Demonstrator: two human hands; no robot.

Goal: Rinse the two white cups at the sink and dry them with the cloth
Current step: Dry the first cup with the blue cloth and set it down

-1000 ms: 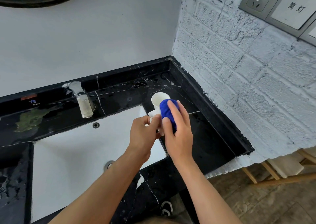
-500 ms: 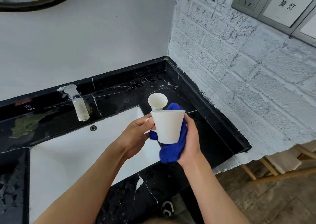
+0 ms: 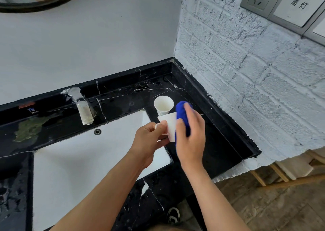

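My left hand grips a white cup by its handle, above the right edge of the white sink basin. My right hand presses a blue cloth against the cup's right side and over its top, so much of the cup is hidden. A second white cup stands upright on the black marble counter just behind the held one, its mouth facing up.
A chrome faucet stands behind the basin, with an overflow hole below it. A white brick wall with switch plates bounds the counter's right side. A round mirror's rim hangs top left. Wooden legs show lower right.
The cloth moved from under and behind the cup to over its right side and top; my right hand turned palm down over it. The cup sits lower and tilted.
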